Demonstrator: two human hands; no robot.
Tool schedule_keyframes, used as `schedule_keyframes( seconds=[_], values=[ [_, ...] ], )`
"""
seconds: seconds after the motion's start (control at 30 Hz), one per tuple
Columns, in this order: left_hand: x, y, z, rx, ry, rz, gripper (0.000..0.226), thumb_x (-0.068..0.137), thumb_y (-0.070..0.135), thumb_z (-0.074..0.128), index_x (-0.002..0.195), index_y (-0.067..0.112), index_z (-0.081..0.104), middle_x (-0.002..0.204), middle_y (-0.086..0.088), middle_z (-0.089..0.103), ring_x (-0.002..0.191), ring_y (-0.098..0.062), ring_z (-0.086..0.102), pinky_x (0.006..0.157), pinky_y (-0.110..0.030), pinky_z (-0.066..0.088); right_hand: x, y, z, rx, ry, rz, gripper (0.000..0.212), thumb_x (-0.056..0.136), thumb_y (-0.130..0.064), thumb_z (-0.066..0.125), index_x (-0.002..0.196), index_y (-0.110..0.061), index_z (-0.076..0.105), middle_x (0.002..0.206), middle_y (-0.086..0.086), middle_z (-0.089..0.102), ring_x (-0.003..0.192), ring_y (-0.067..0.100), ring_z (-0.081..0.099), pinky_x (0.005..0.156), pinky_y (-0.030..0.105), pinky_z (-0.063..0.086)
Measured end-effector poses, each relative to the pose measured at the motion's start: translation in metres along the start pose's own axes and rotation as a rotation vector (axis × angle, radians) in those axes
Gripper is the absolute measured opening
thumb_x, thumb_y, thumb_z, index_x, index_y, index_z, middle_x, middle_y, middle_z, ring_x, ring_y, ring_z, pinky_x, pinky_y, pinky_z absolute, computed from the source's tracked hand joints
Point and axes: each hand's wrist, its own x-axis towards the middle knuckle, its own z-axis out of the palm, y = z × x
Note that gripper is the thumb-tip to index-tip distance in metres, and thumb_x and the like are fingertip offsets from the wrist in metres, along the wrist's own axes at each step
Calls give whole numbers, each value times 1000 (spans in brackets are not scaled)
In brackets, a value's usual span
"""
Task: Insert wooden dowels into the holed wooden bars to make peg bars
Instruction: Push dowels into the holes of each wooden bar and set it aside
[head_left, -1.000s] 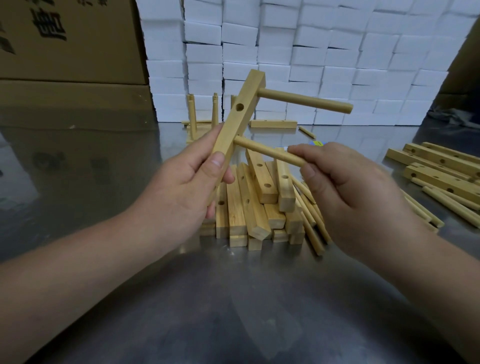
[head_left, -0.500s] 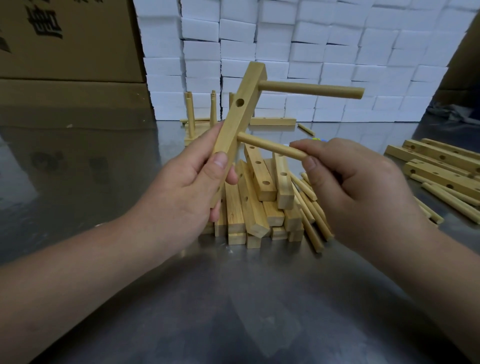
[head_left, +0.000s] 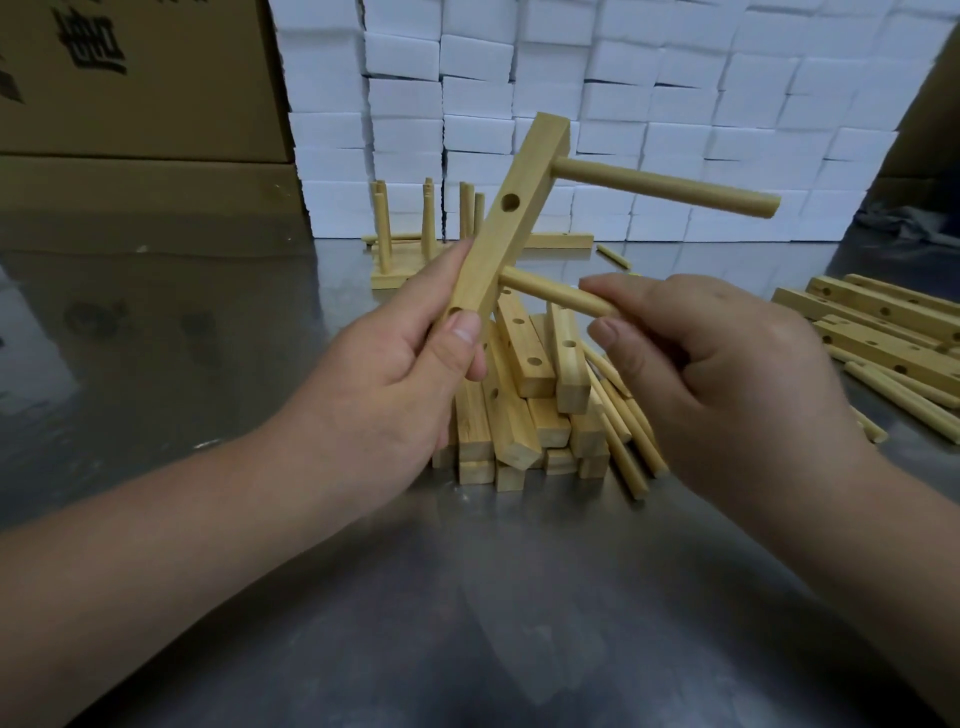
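Note:
My left hand (head_left: 400, 384) grips the lower end of a holed wooden bar (head_left: 511, 223), held tilted above the table. One dowel (head_left: 665, 188) sticks out to the right from the bar's top end. A second dowel (head_left: 553, 293) has its tip in a lower hole of the bar, and my right hand (head_left: 727, 374) pinches its free end between thumb and fingers. An empty hole shows on the bar's face between the two dowels. Under my hands lies a pile of holed bars (head_left: 524, 405) with loose dowels (head_left: 623, 441) beside it.
Finished peg bars (head_left: 415, 244) stand upright at the back of the metal table (head_left: 467, 597). More bars and dowels (head_left: 883, 338) lie at the right edge. A wall of white boxes (head_left: 623, 104) and brown cartons (head_left: 140, 104) close off the back.
The lower dowel has gone further into the bar, with less of its length showing between bar and right hand. Both hands have held their grip and shifted little.

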Motion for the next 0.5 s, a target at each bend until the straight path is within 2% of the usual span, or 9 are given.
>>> schedule_keyframes(
  seconds=[0.07, 0.2, 0.3, 0.4, 0.5],
  values=[
    [-1, 0, 0, 3, -10, 3, 49, 87, 37, 36, 135, 46, 34, 71, 16, 55, 48, -3, 47, 45, -15, 42, -1, -1, -1, -19, 17, -18, 38, 88, -33, 38, 110, -18, 65, 70, 0, 60, 62, 16, 52, 52, 35, 49],
    [0, 0, -2, 64, 3, 41, 45, 88, 38, 35, 131, 52, 34, 72, 16, 53, 54, 2, 49, 52, -12, 43, -3, -3, -1, -7, 49, -31, 34, 88, -30, 40, 102, -16, 67, 60, -4, 55, 54, 13, 46, 46, 30, 45],
    [0, -1, -3, 81, 9, 48, 46, 87, 38, 35, 131, 53, 34, 72, 16, 53, 54, 2, 50, 51, -10, 42, -5, -2, 0, 38, 47, 7, 33, 88, -33, 41, 100, -18, 68, 57, -5, 57, 50, 12, 47, 44, 34, 46],
    [0, -2, -4, 83, 5, 57, 49, 87, 37, 36, 134, 50, 33, 72, 15, 52, 52, 1, 48, 49, -9, 39, -7, -3, 2, 150, 40, 99, 26, 87, -33, 46, 97, -23, 69, 59, -1, 62, 56, 14, 52, 47, 36, 48],
    [0, -3, -5, 92, -4, 71, 50, 87, 37, 37, 136, 46, 32, 72, 8, 50, 51, 1, 47, 48, -10, 39, -7, -5, 2, 274, -12, 157, 21, 87, -35, 45, 83, -29, 65, 71, -3, 61, 67, 8, 54, 48, 24, 42]
  ],
)
